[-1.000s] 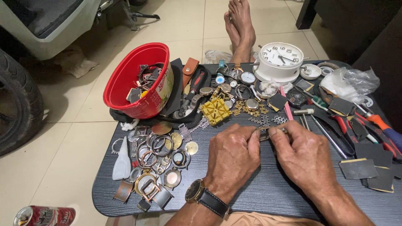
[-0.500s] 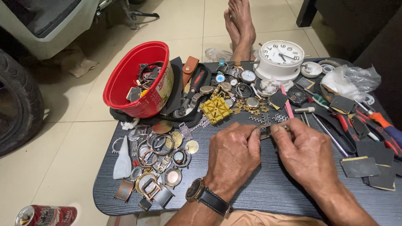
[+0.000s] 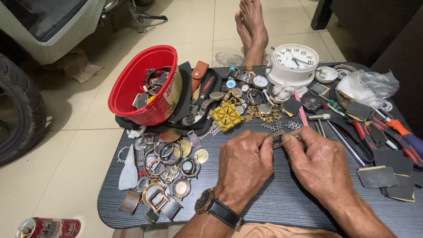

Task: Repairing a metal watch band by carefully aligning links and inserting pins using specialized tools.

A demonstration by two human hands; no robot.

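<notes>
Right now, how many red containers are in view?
2. A red bucket of watch parts tilts on the table's far left; a red drink can lies on the floor at bottom left, partly cut off. Others may be hidden.

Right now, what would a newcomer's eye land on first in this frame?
Probably the two hands at the centre of the dark table: the left hand and right hand pinch a small metal piece between their fingertips. Next, the red bucket of parts tilted at the table's far left, and the white alarm clock at the far edge.

red can (image 3: 48,228) btm-left; clear bag (image 3: 368,87) top-right
</notes>
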